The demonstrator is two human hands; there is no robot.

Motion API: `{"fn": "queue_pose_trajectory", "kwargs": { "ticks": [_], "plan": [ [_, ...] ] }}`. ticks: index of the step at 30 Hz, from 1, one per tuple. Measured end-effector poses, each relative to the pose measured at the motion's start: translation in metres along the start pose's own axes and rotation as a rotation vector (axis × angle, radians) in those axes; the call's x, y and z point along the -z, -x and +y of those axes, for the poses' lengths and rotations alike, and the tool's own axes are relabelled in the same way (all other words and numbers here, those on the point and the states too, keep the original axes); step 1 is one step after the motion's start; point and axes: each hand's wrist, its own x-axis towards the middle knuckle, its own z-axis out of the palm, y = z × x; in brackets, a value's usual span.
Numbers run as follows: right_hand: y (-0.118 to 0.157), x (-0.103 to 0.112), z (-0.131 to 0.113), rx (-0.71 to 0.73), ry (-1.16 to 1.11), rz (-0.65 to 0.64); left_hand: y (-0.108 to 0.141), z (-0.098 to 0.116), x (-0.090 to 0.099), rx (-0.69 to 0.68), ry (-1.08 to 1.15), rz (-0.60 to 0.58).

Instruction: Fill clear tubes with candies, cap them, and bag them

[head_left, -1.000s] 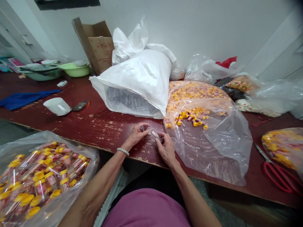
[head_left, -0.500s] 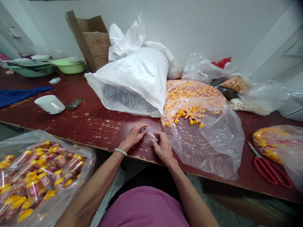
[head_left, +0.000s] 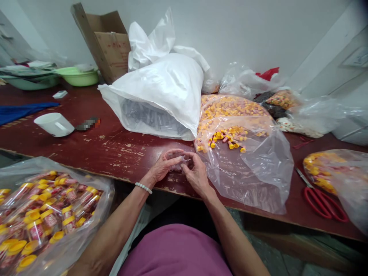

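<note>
Over the table's front edge, my left hand (head_left: 163,166) and my right hand (head_left: 196,171) meet fingertip to fingertip. Between them is a clear plastic tube (head_left: 176,167), partly covered by the fingers and a little blurred. Both hands are closed on it; whether it is one piece or two I cannot tell. Just behind them, a white sack (head_left: 172,82) lies with its mouth toward me, showing many clear tubes (head_left: 155,119) inside. Right of my hands, a clear bag (head_left: 253,165) holds small yellow-capped pieces (head_left: 230,138) with pink-red bodies.
Low at the left, an open bag holds larger yellow-capped tubes (head_left: 48,218). A white mug (head_left: 54,125) rests on the worn red table (head_left: 115,153). Red-handled scissors (head_left: 323,201) lie at the right beside another bag (head_left: 339,172). A cardboard box (head_left: 113,53) and green basin (head_left: 77,76) stand behind.
My hands have come together, and the clear tube that pointed toward my right hand is now mostly enclosed by the fingers. The view has shifted slightly.
</note>
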Motion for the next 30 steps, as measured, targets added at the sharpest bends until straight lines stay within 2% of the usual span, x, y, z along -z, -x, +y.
{"fn": "queue_pose_trajectory", "kwargs": {
  "ticks": [5, 10, 14, 17, 20, 23, 25, 27, 30],
  "plan": [
    [0.002, -0.001, -0.002, -0.060, -0.053, 0.083, 0.005, -0.003, -0.007, 0.074, 0.101, -0.117],
    [0.006, 0.002, -0.010, 0.088, 0.055, 0.099, 0.006, -0.005, -0.010, 0.056, 0.146, -0.071],
    [0.005, 0.007, -0.021, 0.176, 0.153, 0.120, 0.006, -0.007, -0.011, 0.067, 0.124, -0.103],
    [0.005, 0.008, -0.029, 0.248, 0.295, 0.047, 0.007, -0.011, -0.014, 0.008, -0.020, -0.084],
    [0.004, 0.008, -0.033, 0.220, 0.496, -0.064, 0.007, -0.014, -0.018, -0.085, -0.320, 0.020],
    [-0.001, 0.011, -0.032, 0.190, 0.554, -0.184, 0.009, -0.016, -0.021, -0.057, -0.475, 0.024],
    [-0.005, 0.015, -0.029, 0.228, 0.512, -0.243, 0.012, -0.018, -0.022, 0.010, -0.376, -0.059],
    [-0.008, 0.018, -0.027, 0.267, 0.478, -0.277, 0.014, -0.020, -0.022, 0.082, -0.185, -0.128],
    [-0.010, 0.020, -0.025, 0.325, 0.460, -0.356, 0.016, -0.023, -0.022, 0.191, 0.065, -0.167]
  ]
}}
